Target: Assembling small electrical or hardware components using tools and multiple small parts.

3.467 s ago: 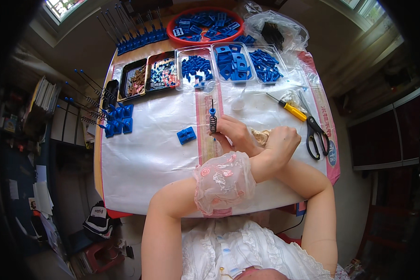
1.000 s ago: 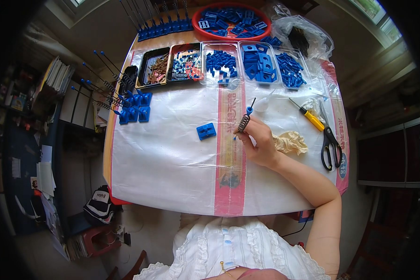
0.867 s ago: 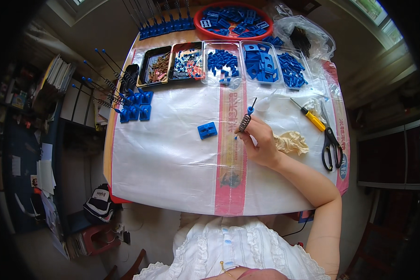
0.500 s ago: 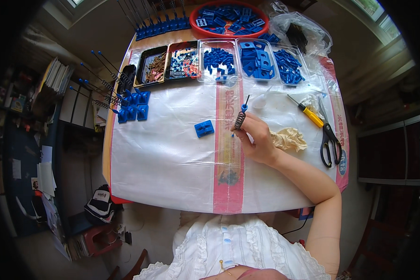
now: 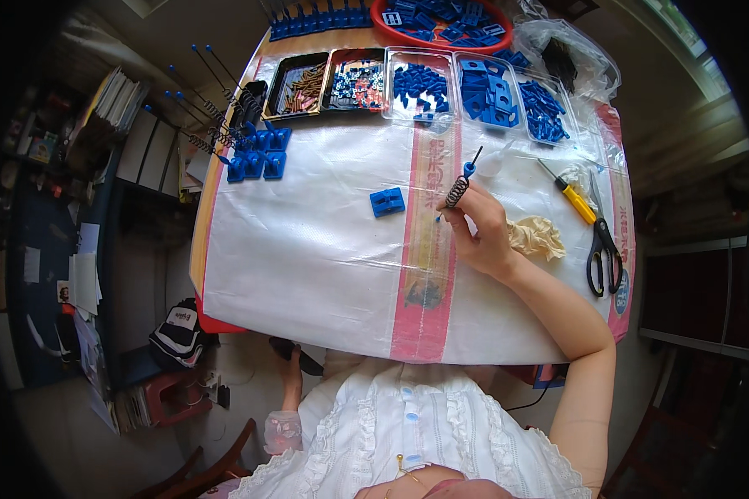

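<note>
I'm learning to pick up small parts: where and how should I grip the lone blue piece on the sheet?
Probably pinch the blue piece by opposite edges, from above and its left: it lies flat, roughly rectangular, and the right hand is on its right.

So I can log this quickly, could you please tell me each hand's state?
Left hand: cannot be told whether open or closed.
Right hand: closed, holding the dark coil spring.

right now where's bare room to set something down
Bare: white sheet left of the pink stripe, nearer the body than the single blue base; also between stripe and right forearm. Crowded: far side (trays), right side (scissors).
</note>
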Available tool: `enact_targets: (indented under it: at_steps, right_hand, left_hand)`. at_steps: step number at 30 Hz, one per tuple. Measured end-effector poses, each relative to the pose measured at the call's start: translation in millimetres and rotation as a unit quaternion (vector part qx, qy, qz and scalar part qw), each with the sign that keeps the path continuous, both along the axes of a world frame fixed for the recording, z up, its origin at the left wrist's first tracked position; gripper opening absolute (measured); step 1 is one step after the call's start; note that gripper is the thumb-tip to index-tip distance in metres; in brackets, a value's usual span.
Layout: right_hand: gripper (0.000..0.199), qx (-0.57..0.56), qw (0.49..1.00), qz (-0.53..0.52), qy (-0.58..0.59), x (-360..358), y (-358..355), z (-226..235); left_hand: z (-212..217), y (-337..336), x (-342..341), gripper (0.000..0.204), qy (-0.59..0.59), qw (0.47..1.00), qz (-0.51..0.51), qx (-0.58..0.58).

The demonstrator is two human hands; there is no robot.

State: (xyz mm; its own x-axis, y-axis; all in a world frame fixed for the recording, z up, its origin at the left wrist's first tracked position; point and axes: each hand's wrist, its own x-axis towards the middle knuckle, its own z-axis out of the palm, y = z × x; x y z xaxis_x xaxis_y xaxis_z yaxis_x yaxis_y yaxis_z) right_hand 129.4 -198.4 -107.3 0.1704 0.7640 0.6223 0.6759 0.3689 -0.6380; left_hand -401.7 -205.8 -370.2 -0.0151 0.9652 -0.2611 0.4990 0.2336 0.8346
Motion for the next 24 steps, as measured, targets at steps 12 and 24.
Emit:
enact_targets:
  at_steps: [12,24]
  right_hand:
    - [0.021,0.002,1.000,0.000,-0.003,-0.1,-0.3,1.6]
    - [0.020,0.001,1.000,0.000,-0.008,-2.6,-0.5,3.9]
  left_hand:
    - [-0.3,38.4,41.1,0.079,0.087,0.991,-0.097,0.032]
    - [33.4,78.8,15.5,0.081,0.165,0.975,-0.038,0.145]
